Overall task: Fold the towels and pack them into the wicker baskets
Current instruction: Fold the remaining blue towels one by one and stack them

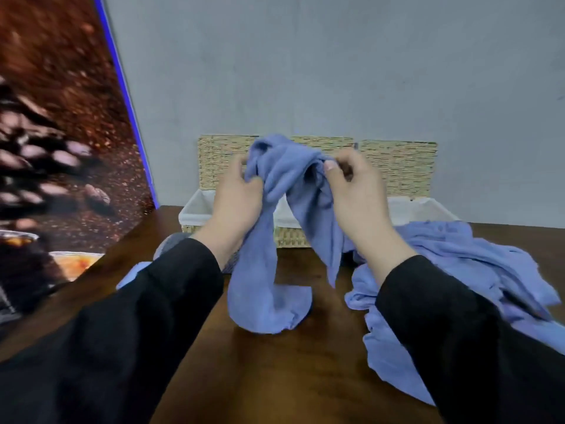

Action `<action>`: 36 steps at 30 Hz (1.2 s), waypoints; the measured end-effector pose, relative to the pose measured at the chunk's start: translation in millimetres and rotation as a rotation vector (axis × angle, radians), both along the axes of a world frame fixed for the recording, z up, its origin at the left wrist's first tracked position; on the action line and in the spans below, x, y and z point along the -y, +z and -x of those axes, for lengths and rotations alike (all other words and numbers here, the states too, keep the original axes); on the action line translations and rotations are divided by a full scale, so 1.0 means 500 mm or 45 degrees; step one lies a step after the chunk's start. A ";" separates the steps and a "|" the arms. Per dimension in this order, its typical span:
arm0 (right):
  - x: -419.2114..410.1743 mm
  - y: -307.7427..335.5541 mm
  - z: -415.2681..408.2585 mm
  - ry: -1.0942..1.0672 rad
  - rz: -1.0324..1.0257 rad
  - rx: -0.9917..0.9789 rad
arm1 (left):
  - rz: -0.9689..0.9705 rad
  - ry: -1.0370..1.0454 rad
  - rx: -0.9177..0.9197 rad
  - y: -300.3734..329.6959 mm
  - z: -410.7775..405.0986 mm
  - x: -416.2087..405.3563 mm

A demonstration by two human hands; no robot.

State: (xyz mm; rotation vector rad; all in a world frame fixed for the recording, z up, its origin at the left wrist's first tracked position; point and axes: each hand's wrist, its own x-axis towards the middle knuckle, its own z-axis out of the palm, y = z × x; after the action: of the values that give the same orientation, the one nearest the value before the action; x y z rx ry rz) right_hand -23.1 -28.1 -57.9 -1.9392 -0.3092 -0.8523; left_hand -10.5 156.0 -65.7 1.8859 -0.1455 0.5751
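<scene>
A crumpled blue towel hangs between both hands above the table, its lower end draped on the wood. My left hand grips the bunched cloth at its left side. My right hand pinches the towel's top edge between thumb and fingers. Behind the hands stand wicker baskets with white cloth lining and raised woven lids. A pile of loose blue towels lies on the table at the right, partly under my right sleeve.
The dark wooden table runs toward me. A grey wall rises behind the baskets. A printed panel with a blue edge leans at the left. A bit of blue and grey cloth shows beside my left sleeve.
</scene>
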 end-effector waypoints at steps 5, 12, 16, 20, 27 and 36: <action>-0.035 -0.219 -0.012 0.182 0.144 -0.553 | -0.597 -0.048 -0.418 -0.172 0.036 -0.068; 0.001 -0.312 -0.012 0.122 0.424 -0.678 | -0.792 -0.309 -0.134 -0.262 -0.012 -0.013; 0.024 -0.298 -0.013 0.055 -0.038 -0.575 | -0.708 -0.445 -0.004 -0.298 -0.024 0.015; 0.026 -0.290 -0.020 0.011 -0.415 -0.589 | -0.816 -0.456 0.049 -0.304 -0.008 0.032; 0.037 -0.299 -0.027 -0.093 -0.488 -0.579 | 0.025 -0.360 -0.227 -0.293 -0.016 0.031; 0.013 -0.319 0.002 0.215 0.773 -0.661 | 0.964 -0.208 -0.521 -0.294 -0.036 -0.017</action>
State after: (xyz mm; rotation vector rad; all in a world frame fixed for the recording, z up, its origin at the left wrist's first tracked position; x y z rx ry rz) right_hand -23.9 -34.4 -217.2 -2.5615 -0.4418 -0.1165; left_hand 7.5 164.4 -212.6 1.1984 0.1688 0.0876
